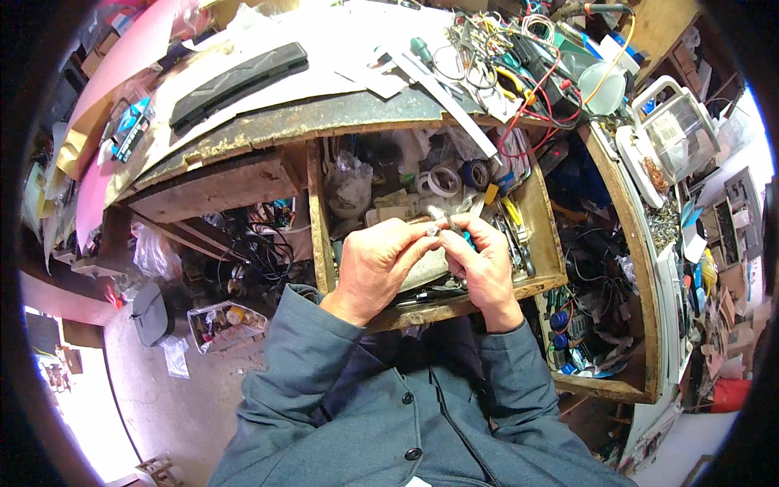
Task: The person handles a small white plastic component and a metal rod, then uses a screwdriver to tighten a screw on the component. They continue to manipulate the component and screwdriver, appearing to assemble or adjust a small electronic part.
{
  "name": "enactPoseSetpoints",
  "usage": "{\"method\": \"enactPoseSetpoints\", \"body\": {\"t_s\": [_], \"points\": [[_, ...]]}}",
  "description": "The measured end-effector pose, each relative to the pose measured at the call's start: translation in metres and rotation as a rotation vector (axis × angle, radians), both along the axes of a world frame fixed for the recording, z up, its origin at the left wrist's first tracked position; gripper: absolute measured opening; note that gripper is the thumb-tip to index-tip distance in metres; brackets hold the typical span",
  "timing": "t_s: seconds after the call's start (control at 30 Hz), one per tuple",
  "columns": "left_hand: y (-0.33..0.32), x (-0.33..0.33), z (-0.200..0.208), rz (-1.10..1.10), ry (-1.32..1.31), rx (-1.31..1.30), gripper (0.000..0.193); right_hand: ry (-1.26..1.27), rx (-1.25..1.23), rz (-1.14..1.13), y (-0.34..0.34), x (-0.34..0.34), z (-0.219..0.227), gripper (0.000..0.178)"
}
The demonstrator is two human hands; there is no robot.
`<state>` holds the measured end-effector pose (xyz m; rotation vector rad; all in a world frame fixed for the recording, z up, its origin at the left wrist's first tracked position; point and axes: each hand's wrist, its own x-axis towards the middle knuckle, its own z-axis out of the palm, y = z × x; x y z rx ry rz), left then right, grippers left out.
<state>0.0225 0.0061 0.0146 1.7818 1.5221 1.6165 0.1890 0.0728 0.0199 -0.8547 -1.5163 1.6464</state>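
Observation:
Over an open wooden drawer [324, 260], my left hand [375, 264] and my right hand [485, 264] meet at the fingertips. Both pinch a small pale, shiny piece [434, 230], too small to name. Fingers and thumbs partly cover it. Beneath and beyond my hands, the drawer holds a white tape roll [442, 181], a blue tape roll [475, 174], crumpled clear plastic bags [349, 185] and yellow-handled pliers [513, 213]. Loose tools lie along its near and right sides, partly hidden by my hands.
On the bench stand a long black case [239, 85], a white strip [442, 101] jutting over the drawer, and tangled red test leads [535, 122]. A second drawer [649, 325] sits open at right. A box of small parts [227, 326] rests on the floor at left.

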Motion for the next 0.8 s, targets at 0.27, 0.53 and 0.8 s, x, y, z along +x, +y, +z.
{"method": "enactPoseSetpoints", "body": {"t_s": [0.27,0.53,0.8], "points": [[-0.0033,0.0063,0.0052,0.1,0.245,0.046,0.024,0.084,-0.162,0.078,0.0035,0.004,-0.0021,0.014],[-0.0038,0.0072,0.0081,0.04,0.097,0.004,0.022,0.128,-0.236,0.084,0.0025,0.005,0.0045,0.012],[-0.0028,-0.0006,0.0017,-0.198,-0.455,-0.213,0.028,0.151,-0.208,0.085,0.0031,0.0051,0.0042,0.015]]}}
